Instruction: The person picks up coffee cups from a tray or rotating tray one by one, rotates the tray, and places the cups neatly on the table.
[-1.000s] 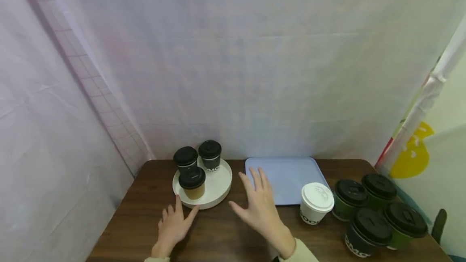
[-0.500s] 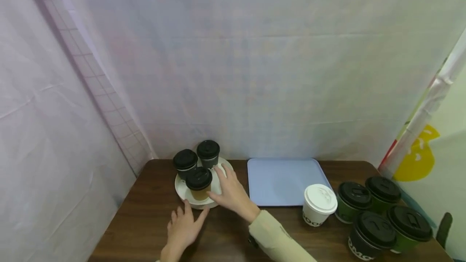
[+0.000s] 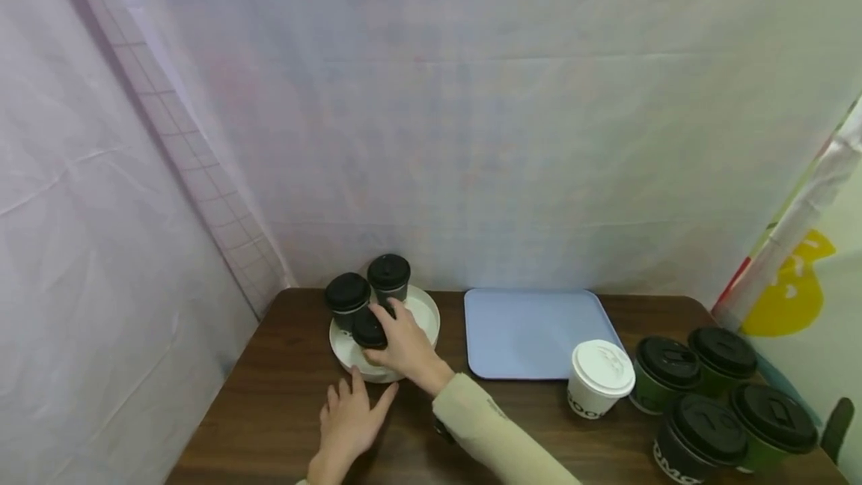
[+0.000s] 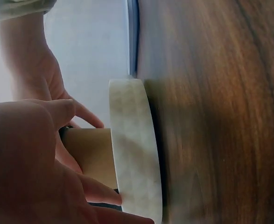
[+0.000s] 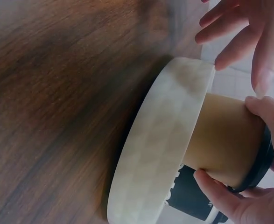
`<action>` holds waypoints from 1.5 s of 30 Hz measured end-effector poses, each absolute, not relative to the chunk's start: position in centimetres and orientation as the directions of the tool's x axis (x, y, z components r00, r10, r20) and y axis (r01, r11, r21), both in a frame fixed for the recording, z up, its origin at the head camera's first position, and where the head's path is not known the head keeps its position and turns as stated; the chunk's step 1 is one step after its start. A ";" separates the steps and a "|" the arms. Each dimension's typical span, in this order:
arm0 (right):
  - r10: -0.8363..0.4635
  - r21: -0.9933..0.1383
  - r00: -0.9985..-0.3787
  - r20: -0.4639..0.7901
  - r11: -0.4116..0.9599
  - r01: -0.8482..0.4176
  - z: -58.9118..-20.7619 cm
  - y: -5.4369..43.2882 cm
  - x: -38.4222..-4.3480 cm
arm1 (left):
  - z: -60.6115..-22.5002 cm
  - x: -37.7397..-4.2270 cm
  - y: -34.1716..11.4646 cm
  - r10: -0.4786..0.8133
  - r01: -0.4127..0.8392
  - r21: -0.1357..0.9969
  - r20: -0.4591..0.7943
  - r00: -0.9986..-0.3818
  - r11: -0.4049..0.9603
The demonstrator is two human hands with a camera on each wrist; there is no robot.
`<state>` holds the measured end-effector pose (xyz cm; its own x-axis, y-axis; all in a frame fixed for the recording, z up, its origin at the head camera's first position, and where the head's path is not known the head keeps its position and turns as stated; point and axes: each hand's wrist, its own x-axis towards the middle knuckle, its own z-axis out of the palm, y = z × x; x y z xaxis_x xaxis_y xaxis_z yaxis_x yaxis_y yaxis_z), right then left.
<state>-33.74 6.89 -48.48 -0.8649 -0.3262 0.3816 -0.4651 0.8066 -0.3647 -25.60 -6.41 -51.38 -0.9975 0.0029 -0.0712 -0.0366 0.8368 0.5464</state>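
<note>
Basically, right hand (image 3: 407, 349) is clamped on the tan paper cup (image 5: 228, 140), digits on opposite sides below the black lid (image 5: 263, 163), likely so the lid takes no load. Cup's upright at the near side of the white round tray (image 5: 153, 144), base hidden by its wall. Left hand (image 3: 350, 423), fingers spread, touches the tray rim, probably steadying it. Cup sides plain tan, narrowing downward, no print visible.
</note>
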 end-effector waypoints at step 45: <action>0.006 -0.376 -0.748 0.664 0.867 -0.327 -48.8 21.2 -21.6 | -51.2 -25.3 -6.1 -0.002 -0.011 0.518 -0.018 -1.000 0.856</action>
